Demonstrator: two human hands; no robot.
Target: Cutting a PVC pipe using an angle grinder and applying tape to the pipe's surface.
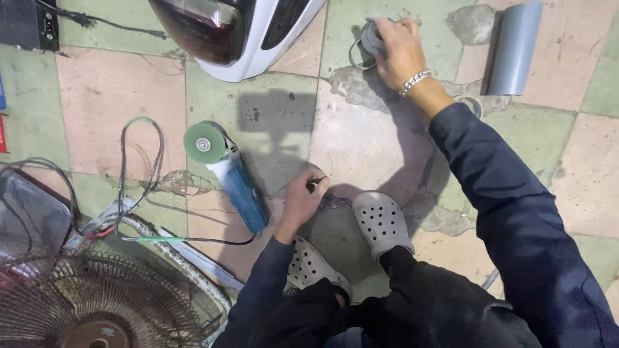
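Note:
My left hand [302,198] is low over the tiled floor in front of my feet, its fingers pinched on a small dark screw-like piece [317,183]. A blue angle grinder [232,177] with a green disc lies just to its left. My right hand [398,50], with a metal bracelet on the wrist, reaches far forward and is closed over a small grey round part with a metal ring [366,44] on the floor. Both sleeves are dark blue.
A white and dark vehicle body [238,29] sits at the top. A grey pipe section [514,48] lies top right. A rusty fan guard [103,303], cables [138,167] and a metal strip lie lower left. My grey perforated clogs [382,222] stand on the cracked tiles.

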